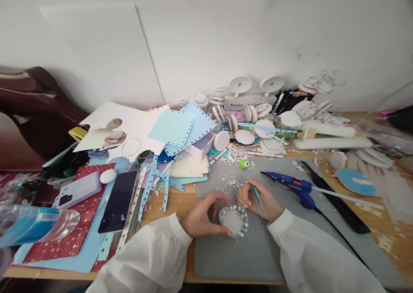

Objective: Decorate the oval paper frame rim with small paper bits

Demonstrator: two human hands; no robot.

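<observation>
A round white disc, its right rim dotted with small blue and white pieces, lies low over the grey cutting mat. My left hand curves around its left side, thumb at the near edge and fingers at the far edge. Teal tweezers slant through my right hand, which is closed around them. That hand's fingertips are bunched just beyond the disc's upper right rim; whether they pinch a small piece I cannot make out. A small green figure sits farther back on the mat.
A blue glue gun with a white glue stick and a long black tool lie to the right. White discs and scraps crowd the back. At left are blue paper sheets, a phone and a bottle.
</observation>
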